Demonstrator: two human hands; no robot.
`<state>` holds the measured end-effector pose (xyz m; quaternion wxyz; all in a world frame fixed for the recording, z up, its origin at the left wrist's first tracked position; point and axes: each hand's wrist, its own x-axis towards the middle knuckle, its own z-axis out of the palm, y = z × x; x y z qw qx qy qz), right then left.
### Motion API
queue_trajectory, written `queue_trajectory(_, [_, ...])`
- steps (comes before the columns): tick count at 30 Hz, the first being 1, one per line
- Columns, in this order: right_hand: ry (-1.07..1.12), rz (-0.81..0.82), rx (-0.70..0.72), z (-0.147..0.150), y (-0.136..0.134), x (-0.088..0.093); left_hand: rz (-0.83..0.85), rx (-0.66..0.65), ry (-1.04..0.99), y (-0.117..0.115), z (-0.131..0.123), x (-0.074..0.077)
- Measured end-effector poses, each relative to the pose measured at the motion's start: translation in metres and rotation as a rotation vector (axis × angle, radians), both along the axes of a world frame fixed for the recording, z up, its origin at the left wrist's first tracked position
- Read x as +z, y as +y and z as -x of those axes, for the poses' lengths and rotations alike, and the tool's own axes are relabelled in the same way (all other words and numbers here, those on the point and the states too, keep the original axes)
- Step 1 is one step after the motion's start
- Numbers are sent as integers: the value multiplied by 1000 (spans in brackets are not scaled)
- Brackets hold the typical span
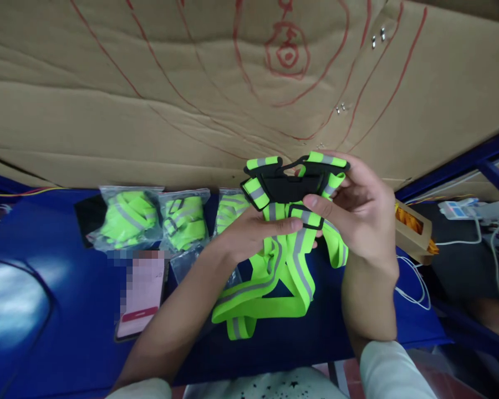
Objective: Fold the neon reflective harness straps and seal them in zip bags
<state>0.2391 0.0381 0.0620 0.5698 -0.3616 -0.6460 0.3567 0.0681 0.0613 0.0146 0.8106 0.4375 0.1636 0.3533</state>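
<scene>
A neon-green reflective strap harness with grey stripes hangs in front of me, its lower loops reaching down over the table. My right hand holds its upper right side, thumb on the black plastic buckle. Lower and to the left, my left hand pinches the straps below the buckle, thumb lying across them beside a black slider. Some of the left fingers are hidden behind the webbing. Behind my left hand lies a bag of folded green strap, partly covered.
Two clear bags of green straps lie at the back of the blue table. A phone rests left of my forearm. Cardboard with red drawings stands behind. An open cardboard box, white cable and power strip are at right.
</scene>
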Motion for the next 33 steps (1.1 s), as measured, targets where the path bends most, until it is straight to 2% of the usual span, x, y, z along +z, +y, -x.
queue_trajectory(2, [-24,-87,-45,2,-2,1,24,-150,-44,-1,2,0])
queue_trajectory(4, [-85,-209,-114,2,-1,2,-8,-214,-90,-1,6,2])
queue_trajectory(7, [-251,-401,-185,-1,2,3,-46,-192,-116,-2,11,9])
queue_trajectory(10, [-431,-450,-99,-7,6,5,-1,-63,-53,-1,15,16])
queue_trajectory(13, [-601,-356,130,-16,6,10,77,44,30,2,20,18])
queue_trajectory(16, [-645,-242,287,-24,5,15,39,155,145,4,26,14])
queue_trajectory(19, [-484,-140,280,-26,5,13,-101,192,235,5,32,9])
queue_trajectory(22, [-317,15,249,-20,7,4,-251,110,291,6,34,6])
queue_trajectory(24, [-322,148,231,-14,8,0,-292,44,296,6,30,5])
queue_trajectory(26, [-330,244,195,-12,11,-2,-256,39,260,5,24,2])
queue_trajectory(28, [-312,280,179,-12,14,-2,-173,103,212,4,16,-1])
queue_trajectory(30, [-282,317,211,-16,19,-3,-96,148,168,2,10,-4])
queue_trajectory(33, [-211,396,309,-23,22,-12,8,107,154,-6,4,-7])
